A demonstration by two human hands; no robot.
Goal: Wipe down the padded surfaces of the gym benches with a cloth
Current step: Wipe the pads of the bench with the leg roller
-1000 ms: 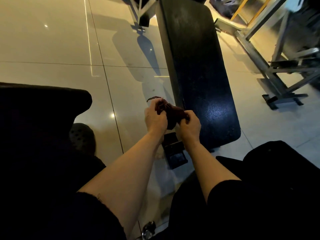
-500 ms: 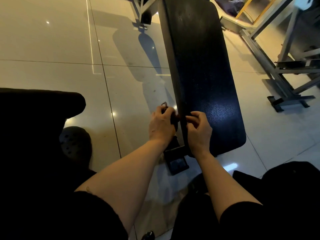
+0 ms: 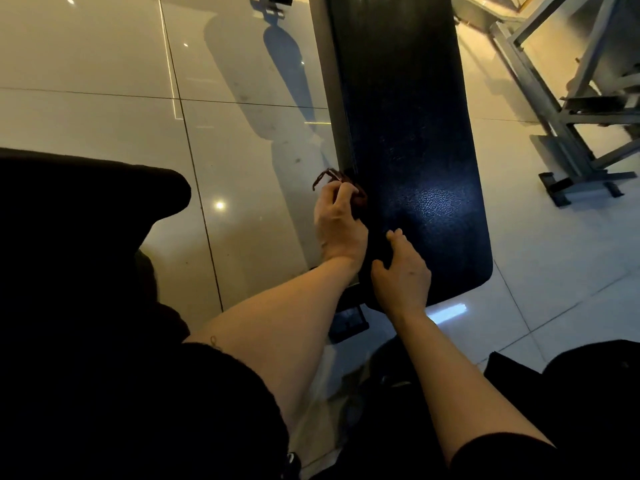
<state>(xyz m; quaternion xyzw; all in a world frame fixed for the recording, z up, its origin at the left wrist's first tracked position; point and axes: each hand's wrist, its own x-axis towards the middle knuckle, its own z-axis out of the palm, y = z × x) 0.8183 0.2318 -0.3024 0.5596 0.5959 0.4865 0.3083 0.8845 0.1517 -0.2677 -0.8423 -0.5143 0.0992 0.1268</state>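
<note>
A long black padded bench (image 3: 408, 126) runs away from me across the middle of the view. My left hand (image 3: 337, 221) grips a dark reddish-brown cloth (image 3: 356, 197) against the bench's left edge, near its close end. A loose corner of the cloth sticks out above my knuckles. My right hand (image 3: 401, 271) rests on the near left corner of the pad, fingers relaxed and holding nothing.
A second dark padded bench (image 3: 86, 209) fills the left foreground. A grey metal equipment frame (image 3: 561, 109) stands on the glossy tiled floor (image 3: 104, 109) at the right. The bench's black foot (image 3: 348, 322) shows between my forearms.
My right hand let go of the cloth and dropped onto the pad's near corner. My left hand now holds the cloth alone at the bench's left edge. The view moved closer to the bench.
</note>
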